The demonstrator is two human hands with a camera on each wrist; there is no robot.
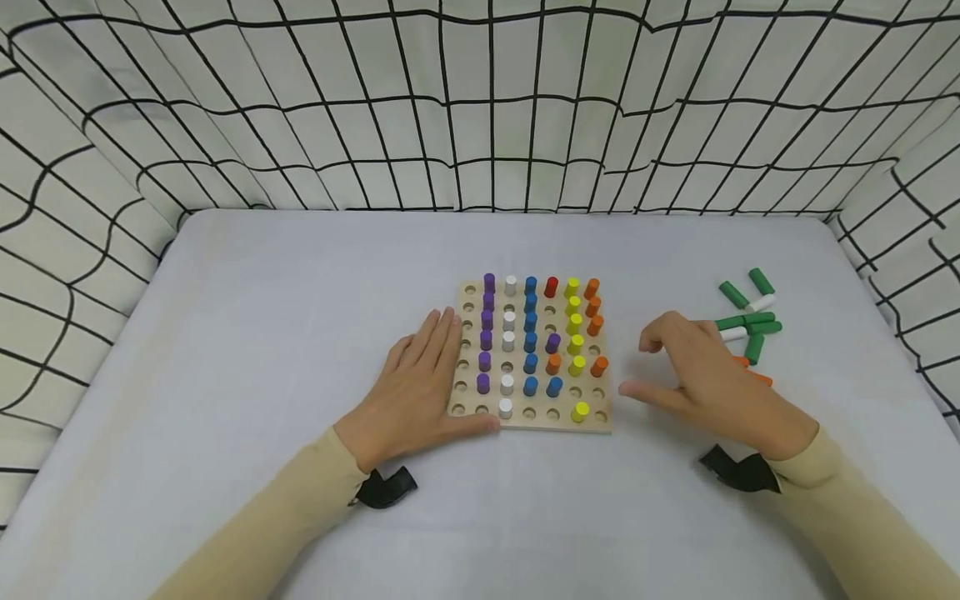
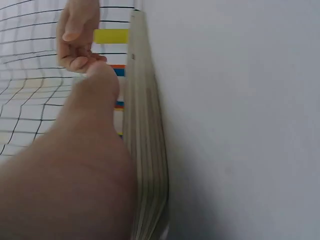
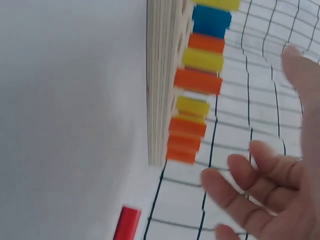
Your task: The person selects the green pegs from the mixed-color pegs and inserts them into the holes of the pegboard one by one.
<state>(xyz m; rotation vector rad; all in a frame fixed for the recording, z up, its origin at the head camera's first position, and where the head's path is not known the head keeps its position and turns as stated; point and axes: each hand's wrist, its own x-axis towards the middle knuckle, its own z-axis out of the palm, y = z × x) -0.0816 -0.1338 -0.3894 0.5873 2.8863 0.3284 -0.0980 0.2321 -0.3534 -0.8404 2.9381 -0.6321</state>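
At left, a wide stretch of white bench (image 1: 285, 283) runs up to the left hand (image 1: 412, 396), which grips nothing: straight fingers lie along the left edge of the pegboard (image 1: 555, 424), thumb at its near edge. Coloured pegs (image 1: 530, 340) stand in the board. A gap parts its right edge from the right hand (image 1: 716, 383), fingers loosely bent, holding nothing. Beside that hand lie loose green, white and orange pegs (image 1: 733, 294), short of the bench's right edge.

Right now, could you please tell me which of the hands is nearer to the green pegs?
Right. The right hand is beside the green pegs; the left hand lies along the left edge of the board, away from them.
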